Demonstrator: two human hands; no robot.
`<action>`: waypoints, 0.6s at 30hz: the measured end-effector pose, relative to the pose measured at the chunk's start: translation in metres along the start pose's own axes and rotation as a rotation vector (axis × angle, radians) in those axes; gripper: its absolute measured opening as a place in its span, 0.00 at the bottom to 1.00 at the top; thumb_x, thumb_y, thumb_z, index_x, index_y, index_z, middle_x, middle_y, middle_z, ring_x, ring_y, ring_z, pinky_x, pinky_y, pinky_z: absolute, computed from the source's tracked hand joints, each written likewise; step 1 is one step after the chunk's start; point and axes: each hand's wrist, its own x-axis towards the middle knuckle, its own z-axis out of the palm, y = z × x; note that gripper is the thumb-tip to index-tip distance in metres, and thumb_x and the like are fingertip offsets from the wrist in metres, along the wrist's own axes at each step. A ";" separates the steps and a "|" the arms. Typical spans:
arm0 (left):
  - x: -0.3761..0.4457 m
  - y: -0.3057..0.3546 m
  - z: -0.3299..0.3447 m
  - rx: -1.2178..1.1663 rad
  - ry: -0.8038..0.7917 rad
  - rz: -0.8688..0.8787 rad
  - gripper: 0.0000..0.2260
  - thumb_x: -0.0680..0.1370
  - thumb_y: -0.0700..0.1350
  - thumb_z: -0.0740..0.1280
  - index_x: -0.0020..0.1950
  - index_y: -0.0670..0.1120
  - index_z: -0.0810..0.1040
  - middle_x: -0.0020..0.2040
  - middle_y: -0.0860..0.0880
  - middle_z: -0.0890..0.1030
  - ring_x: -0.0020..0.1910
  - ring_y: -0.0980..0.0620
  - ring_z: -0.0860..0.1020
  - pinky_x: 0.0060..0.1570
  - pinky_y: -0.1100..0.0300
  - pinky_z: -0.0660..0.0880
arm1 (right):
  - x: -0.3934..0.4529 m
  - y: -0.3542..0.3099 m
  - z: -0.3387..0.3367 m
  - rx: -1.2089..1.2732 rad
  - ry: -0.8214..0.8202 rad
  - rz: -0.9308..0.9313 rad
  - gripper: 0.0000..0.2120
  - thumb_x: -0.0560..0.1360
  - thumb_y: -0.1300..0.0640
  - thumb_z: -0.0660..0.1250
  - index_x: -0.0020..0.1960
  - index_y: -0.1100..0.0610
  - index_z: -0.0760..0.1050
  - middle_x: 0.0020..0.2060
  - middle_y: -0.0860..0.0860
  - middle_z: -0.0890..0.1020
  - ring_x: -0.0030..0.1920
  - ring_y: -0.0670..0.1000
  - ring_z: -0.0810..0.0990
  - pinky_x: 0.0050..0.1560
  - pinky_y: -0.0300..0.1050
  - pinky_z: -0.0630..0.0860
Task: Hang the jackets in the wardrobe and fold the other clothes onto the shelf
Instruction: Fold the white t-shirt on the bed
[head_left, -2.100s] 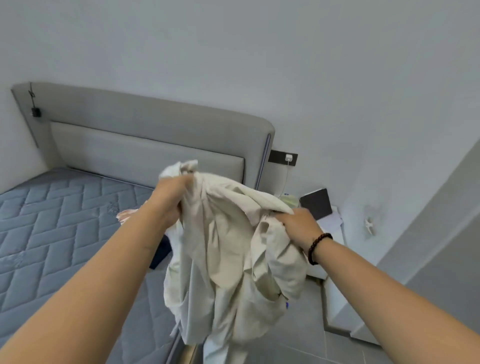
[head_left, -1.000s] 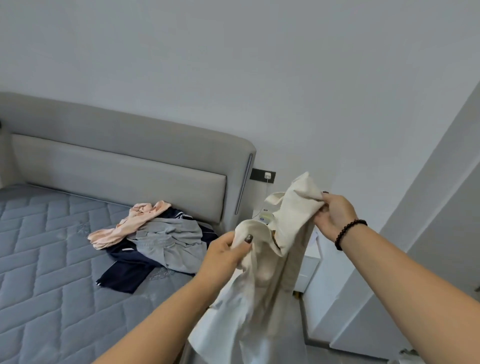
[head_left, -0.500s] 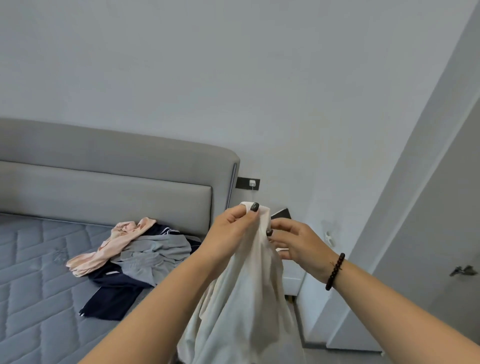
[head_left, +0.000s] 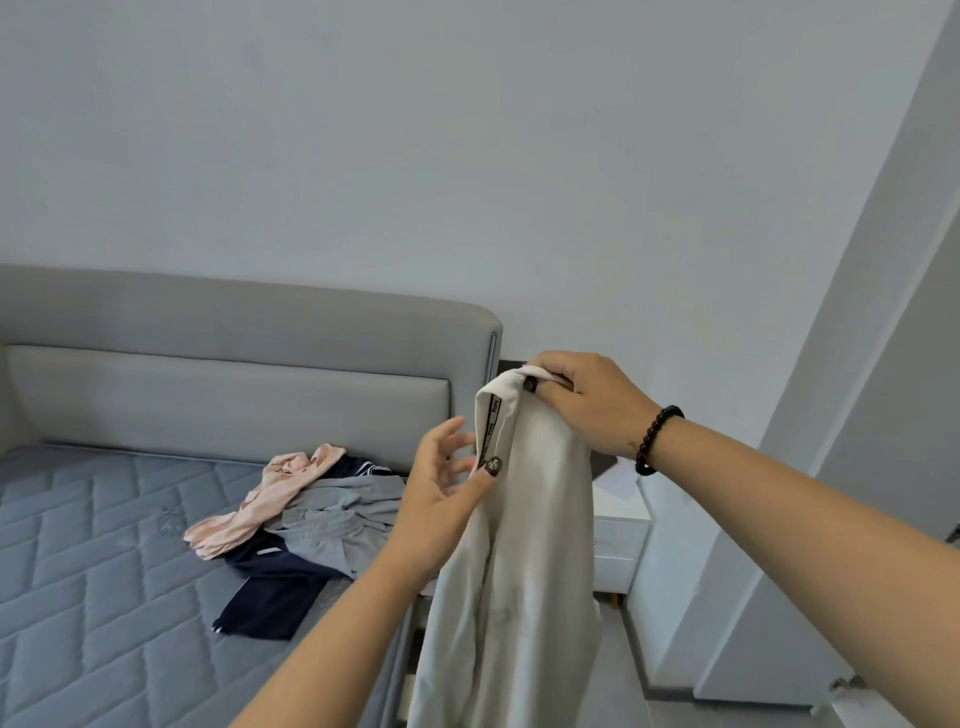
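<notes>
A cream jacket (head_left: 524, 571) hangs down in front of me, off the right side of the bed. My right hand (head_left: 582, 405) grips its top fold at the collar, a dark bead bracelet on the wrist. My left hand (head_left: 441, 488) sits lower on the left edge, thumb pressed on the cloth beside a dark label strip, fingers spread. On the mattress lie a pink garment (head_left: 260, 499), a grey garment (head_left: 343, 519) and a navy garment (head_left: 270, 587) in one heap.
The grey quilted mattress (head_left: 83, 571) and padded headboard (head_left: 234, 364) fill the left. A white bedside cabinet (head_left: 618, 540) stands to the right of the bed, behind the jacket. A pale wall and door panel (head_left: 857, 467) rise at right.
My right hand has risen and taken the jacket's top at the collar. My left hand has slid down the edge and loosened, fingers now spread.
</notes>
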 end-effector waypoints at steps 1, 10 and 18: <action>-0.007 -0.011 -0.001 0.047 0.020 -0.025 0.29 0.69 0.52 0.73 0.67 0.60 0.67 0.62 0.56 0.74 0.57 0.57 0.77 0.53 0.63 0.76 | 0.003 -0.003 -0.002 -0.001 0.014 -0.011 0.09 0.79 0.61 0.60 0.43 0.55 0.77 0.35 0.46 0.77 0.37 0.42 0.72 0.38 0.34 0.66; -0.018 -0.047 0.015 0.361 0.146 0.018 0.12 0.80 0.39 0.60 0.55 0.56 0.69 0.44 0.54 0.80 0.38 0.63 0.77 0.35 0.71 0.71 | 0.009 -0.007 -0.027 -0.179 0.068 -0.111 0.08 0.80 0.60 0.59 0.49 0.60 0.76 0.38 0.55 0.78 0.38 0.53 0.72 0.39 0.42 0.67; 0.011 -0.008 -0.021 0.481 0.230 0.127 0.12 0.75 0.40 0.64 0.49 0.58 0.68 0.31 0.54 0.72 0.28 0.59 0.71 0.28 0.61 0.66 | -0.015 0.032 -0.070 -0.661 0.108 -0.019 0.09 0.81 0.54 0.55 0.50 0.55 0.72 0.39 0.48 0.76 0.40 0.54 0.73 0.38 0.48 0.69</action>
